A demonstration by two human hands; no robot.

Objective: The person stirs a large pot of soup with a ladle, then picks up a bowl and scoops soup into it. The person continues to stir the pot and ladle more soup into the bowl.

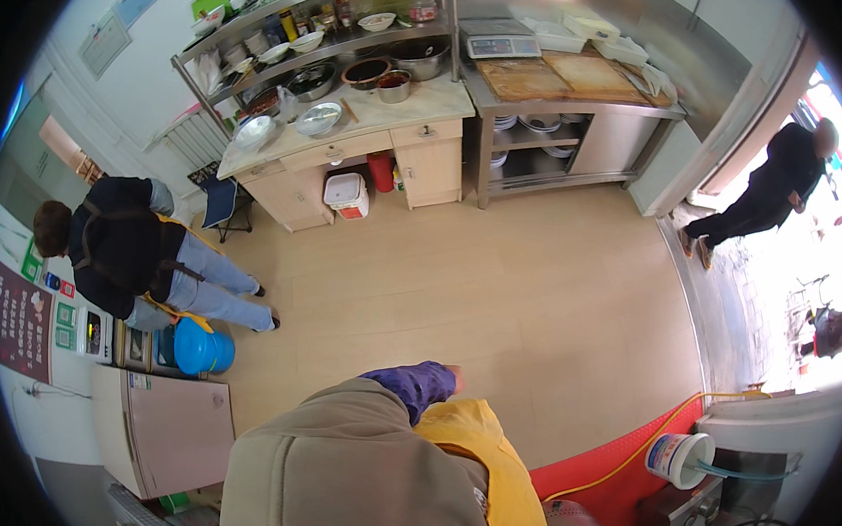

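A khaki garment [353,466] and a yellow apron [510,475] fill the bottom middle. From the garment a purple oversleeve [414,388] reaches right, and beyond its cuff a small part of my left hand [459,379] shows over the beige floor [462,294]. The fingers are hidden, so I cannot tell whether it holds anything. My right hand is out of view. Before me stands a counter [429,113] with a metal pot [393,86], a foil-like bowl [319,118] and a white bowl [254,133].
A person [126,226] stands left beside a blue bucket [202,348] and a white chest-like appliance [180,429]. Another person [761,181] is at the doorway. A steel worktable [614,112] carries boards and a scale [502,47]. Lower right are a white bucket [693,459], red mat [618,459] and yellow hose [640,435].
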